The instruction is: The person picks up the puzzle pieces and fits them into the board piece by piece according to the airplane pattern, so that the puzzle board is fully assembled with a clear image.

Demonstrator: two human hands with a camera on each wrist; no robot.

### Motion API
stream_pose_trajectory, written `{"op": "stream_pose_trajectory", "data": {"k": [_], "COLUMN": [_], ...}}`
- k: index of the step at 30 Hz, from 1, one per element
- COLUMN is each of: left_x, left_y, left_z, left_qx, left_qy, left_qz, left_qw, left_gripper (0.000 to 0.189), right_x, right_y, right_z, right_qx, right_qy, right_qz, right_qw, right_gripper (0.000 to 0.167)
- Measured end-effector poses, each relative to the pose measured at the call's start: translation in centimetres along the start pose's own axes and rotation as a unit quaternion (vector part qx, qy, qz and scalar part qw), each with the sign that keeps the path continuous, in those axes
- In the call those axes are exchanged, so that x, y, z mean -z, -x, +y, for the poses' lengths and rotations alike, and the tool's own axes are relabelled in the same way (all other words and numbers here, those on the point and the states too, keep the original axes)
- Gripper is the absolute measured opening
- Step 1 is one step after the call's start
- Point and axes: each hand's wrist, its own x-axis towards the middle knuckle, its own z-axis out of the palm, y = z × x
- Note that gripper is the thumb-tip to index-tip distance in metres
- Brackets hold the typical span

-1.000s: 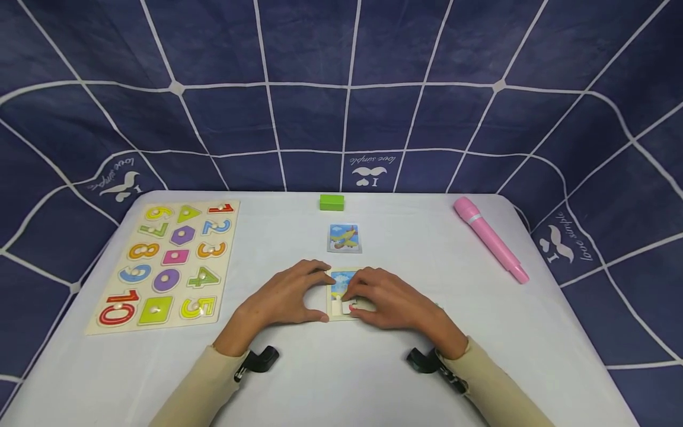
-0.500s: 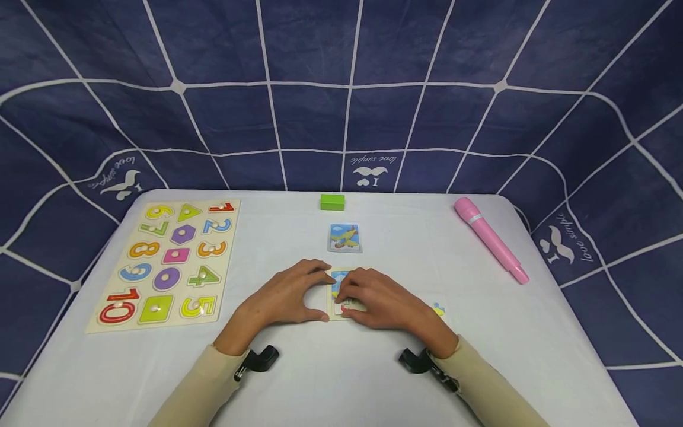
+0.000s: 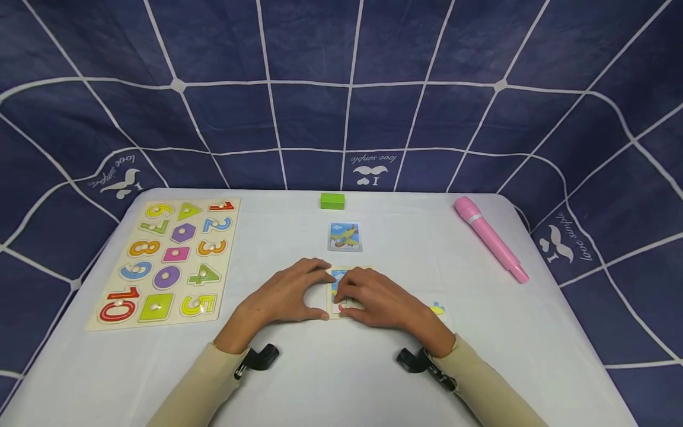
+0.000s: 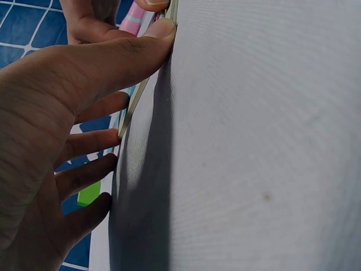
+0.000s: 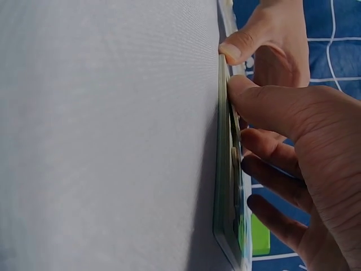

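Observation:
A cream puzzle board (image 3: 328,294) lies at the front middle of the white table, much of it beneath my right hand (image 3: 381,299). Its left part has a blue sky picture (image 3: 335,276). With thumb and fingers, my right hand pinches a small white-and-red puzzle piece (image 3: 342,306), low in the board's left part. My left hand (image 3: 285,292) rests at the board's left end. In the left wrist view its thumb (image 4: 161,34) presses the board's edge, and its fairly straight fingers (image 4: 93,141) touch along it. Yellow-and-blue picture (image 3: 437,308) shows past my right wrist.
Behind the board lies a small airplane picture card (image 3: 345,236), then a green block (image 3: 332,201) near the far edge. A number-and-shape puzzle board (image 3: 165,261) takes up the left side. A pink toy microphone (image 3: 491,239) lies slanted on the right.
My right hand has slid slightly left with the puzzle piece, uncovering the yellow-and-blue picture at the board's right end. My left hand has stayed put.

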Motion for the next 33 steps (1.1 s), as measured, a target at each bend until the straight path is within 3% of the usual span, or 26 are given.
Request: {"op": "stream_pose_trajectory", "data": {"k": [15,33], "left_x": [0.1,0.0], "left_y": [0.0,0.0], "left_z": [0.1,0.1], "left_qx": [0.001,0.011], "left_qy": [0.002,0.002], "left_qz": [-0.002,-0.013], "left_qw": [1.0,0.9999], "left_gripper": [0.07,0.072], "right_x": [0.4,2.3], "right_y": [0.5,4.4], "right_z": [0.0,1.6], "right_qx": [0.011,-0.042], "right_qy": [-0.009,-0.044], "right_qz": [0.0,0.038], "right_qw": [0.9999,0.9974], "right_gripper": [0.019,0.032]}}
